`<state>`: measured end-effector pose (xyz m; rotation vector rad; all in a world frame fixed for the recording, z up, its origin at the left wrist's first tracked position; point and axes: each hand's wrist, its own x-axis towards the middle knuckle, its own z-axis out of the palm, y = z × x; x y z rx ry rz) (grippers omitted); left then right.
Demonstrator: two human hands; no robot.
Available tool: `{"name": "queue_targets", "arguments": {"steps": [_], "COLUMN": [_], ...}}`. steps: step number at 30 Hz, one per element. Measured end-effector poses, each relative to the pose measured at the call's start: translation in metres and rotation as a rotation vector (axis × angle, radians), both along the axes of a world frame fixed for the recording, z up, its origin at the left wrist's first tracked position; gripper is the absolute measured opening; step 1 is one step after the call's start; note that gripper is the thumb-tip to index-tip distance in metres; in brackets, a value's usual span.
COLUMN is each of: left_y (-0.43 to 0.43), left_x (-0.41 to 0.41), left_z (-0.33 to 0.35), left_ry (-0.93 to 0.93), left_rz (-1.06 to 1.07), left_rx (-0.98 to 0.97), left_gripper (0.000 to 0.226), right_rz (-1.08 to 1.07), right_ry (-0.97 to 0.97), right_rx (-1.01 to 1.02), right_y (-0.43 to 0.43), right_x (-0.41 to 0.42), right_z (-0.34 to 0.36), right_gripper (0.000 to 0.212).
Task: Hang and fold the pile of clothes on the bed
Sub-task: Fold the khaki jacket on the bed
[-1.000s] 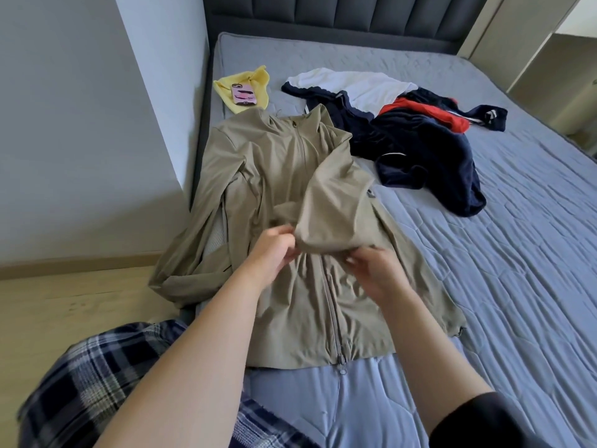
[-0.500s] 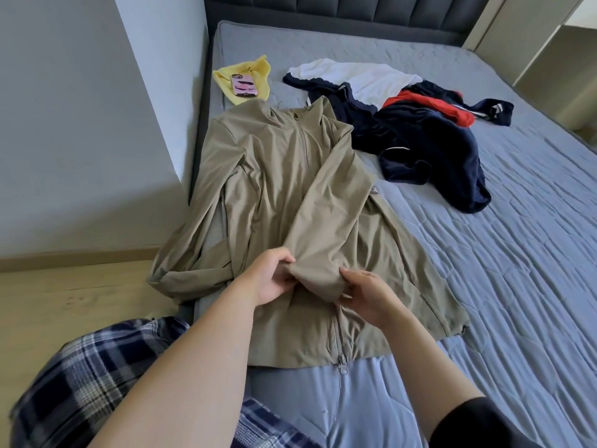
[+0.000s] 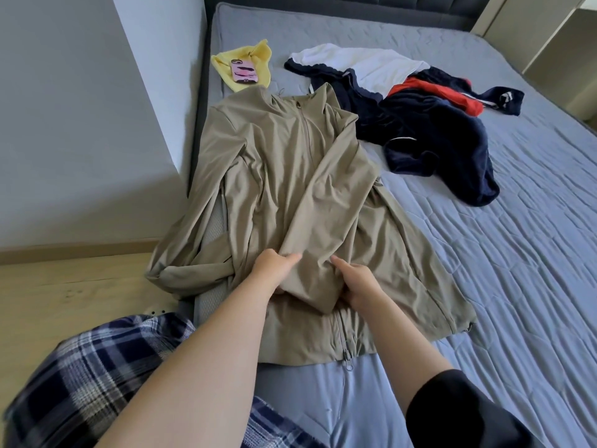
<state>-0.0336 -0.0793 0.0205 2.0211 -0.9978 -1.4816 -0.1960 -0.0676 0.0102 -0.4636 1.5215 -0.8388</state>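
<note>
Khaki zip jacket point(image 3: 290, 195) lies front up on the bed point(image 3: 484, 286), just ahead of both hands, with its long axis running away from the person: collar far, hem and zip pull nearest. It is close to the bed's left edge. One folded sleeve point(image 3: 326, 202) comes from the shoulder on the person's right and slants across the chest, its cuff ending between the hands. The left hand point(image 3: 274, 270) grips that sleeve's left edge, fingers curled over the cloth. The right hand point(image 3: 358, 282) sits on the opposite edge with the forefinger stretched along the fabric; whether it pinches or only presses I cannot tell. Both hands are equally near the cuff. The other sleeve point(image 3: 181, 253) hangs off the bed's left side, nearer the left hand, and looks the likely next part to bring in. Beyond the collar to the right is one heap of clothes point(image 3: 445, 147), navy, white and red; how many garments it holds cannot be counted. Beside the collar on the left is one yellow cloth point(image 3: 255, 58) with one phone point(image 3: 244, 71) on it. Checked trousers point(image 3: 97, 367) and wooden floor point(image 3: 64, 286) fill the near left.
</note>
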Motion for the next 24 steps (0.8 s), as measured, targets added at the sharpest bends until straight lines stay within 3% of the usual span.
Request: {"name": "queue_targets", "arguments": {"steps": [3, 5, 7, 10, 13, 16, 19, 24], "left_y": [0.002, 0.002, 0.001, 0.0, -0.006, -0.013, -0.025, -0.054], "left_x": [0.004, 0.01, 0.013, 0.012, 0.009, 0.008, 0.004, -0.01], "left_z": [-0.004, -0.012, -0.015, -0.016, -0.015, -0.013, -0.013, -0.014], "left_ry": [0.226, 0.207, 0.118, 0.109, 0.002, -0.105, -0.14, -0.143], "left_rz": [0.066, 0.093, 0.069, 0.07, 0.003, -0.08, -0.112, -0.121], "left_rx": [0.181, 0.197, 0.149, 0.002, -0.149, -0.205, -0.232, -0.293], "left_gripper": [0.036, 0.041, 0.049, 0.057, 0.028, 0.04, 0.04, 0.041], "right_rz": [0.074, 0.173, 0.222, 0.104, 0.016, -0.011, -0.05, -0.137], "right_ry": [-0.05, 0.102, 0.288, 0.51, 0.635, 0.626, 0.462, 0.355], "right_rx": [0.064, 0.089, 0.05, -0.137, -0.27, -0.315, -0.288, -0.223], "right_y": [0.001, 0.003, 0.004, -0.006, -0.03, -0.069, -0.111, -0.169], "right_x": [-0.001, -0.003, -0.006, -0.008, -0.009, -0.015, -0.023, -0.04], "right_z": [-0.004, -0.008, -0.011, -0.012, -0.008, 0.001, 0.009, 0.003], "right_gripper": [0.01, 0.009, 0.014, 0.032, 0.046, 0.039, 0.02, 0.022]}}
